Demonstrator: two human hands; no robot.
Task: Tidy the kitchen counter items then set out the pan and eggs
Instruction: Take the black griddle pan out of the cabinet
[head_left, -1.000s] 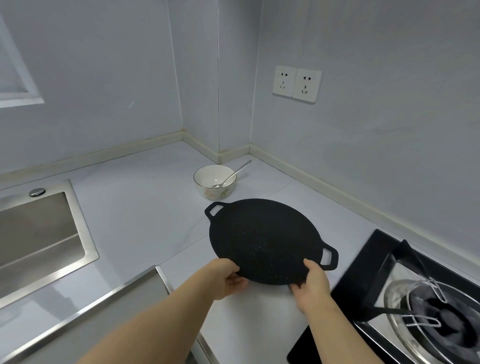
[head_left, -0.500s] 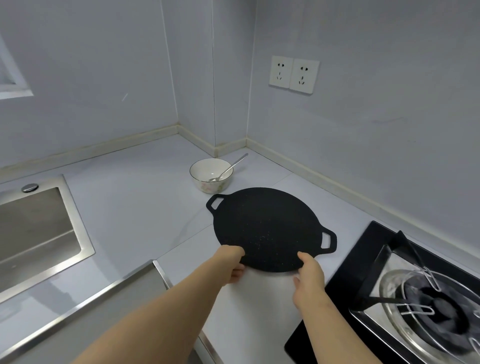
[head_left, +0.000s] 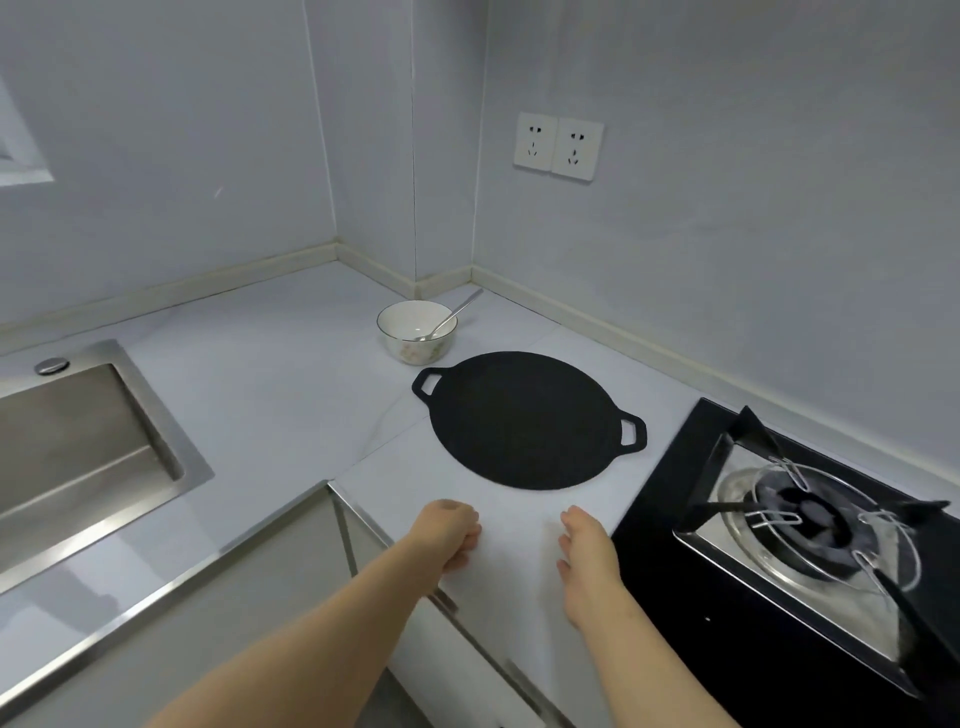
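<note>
1. The pan is seen lying flat on the counter. The bowl with its spoon is just beyond it, and the stove is close on its right. It is touched by neither hand.
2. The left hand is held short of the near rim, fingers loosely curled, with nothing in it. The right hand is held alongside, fingers relaxed and likewise empty. The two are kept apart, with bare counter between them.
3. The relation that matters: the pan lies straight ahead of both hands, a touch to the right. Its handle-to-handle line runs from far left to near right. The near-right handle is therefore best reached by the right hand. The far-left handle, by the bowl, would be the longer stretch for the left.
4. No eggs can be made out anywhere in view. The pan looks set out, so the next reach is judged to be away from it, and the eggs remain to be fetched.
5. Against half a second ago: the near rim was then gripped by both hands. Now it has been let go and the hands have been drawn back toward the body. A second ago the pan sat nearer the counter's edge, so it has been slid away. The bowl and spoon are left as they were.
</note>
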